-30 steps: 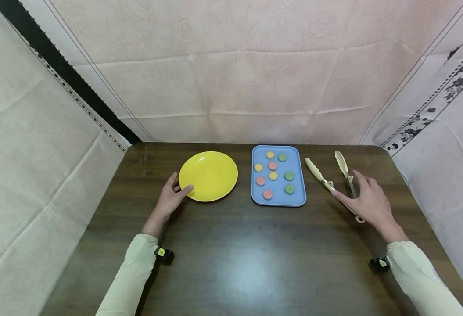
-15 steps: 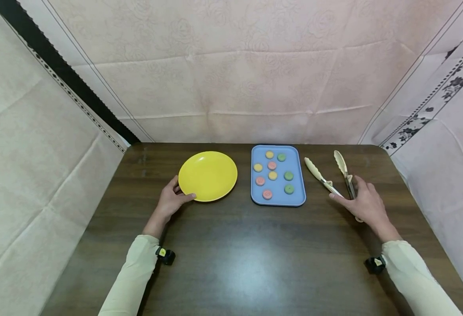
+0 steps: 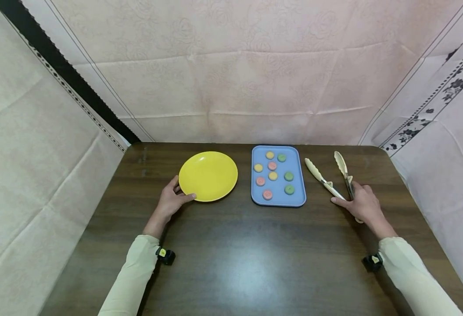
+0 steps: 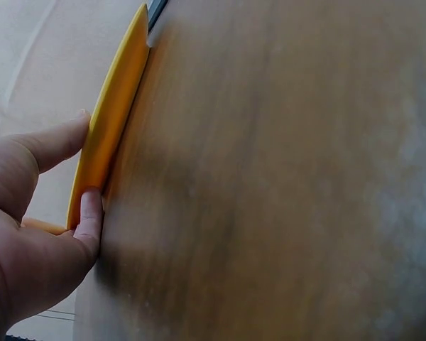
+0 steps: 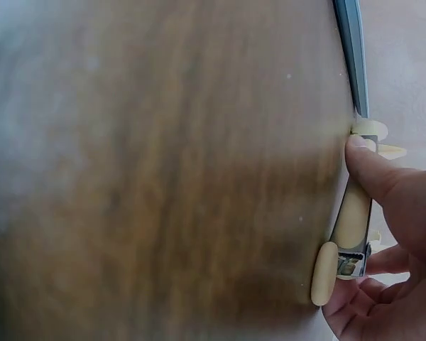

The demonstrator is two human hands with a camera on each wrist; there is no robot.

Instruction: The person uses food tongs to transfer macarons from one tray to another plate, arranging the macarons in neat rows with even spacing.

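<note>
Dark wooden table (image 3: pixel 231 263), pale cloth walls (image 3: pixel 255 66), corners perhaps creased

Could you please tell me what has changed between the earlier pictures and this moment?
The right hand drew back along the tongs and its fingers curled round the handles. The left hand closed its thumb onto the yellow plate rim. The blue tray and its cookies stayed put.

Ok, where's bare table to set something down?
The near half of the table, between both sleeves, is bare. So is the far-left corner beside the yellow plate. Crowded: blue tray, tongs and right hand.
</note>
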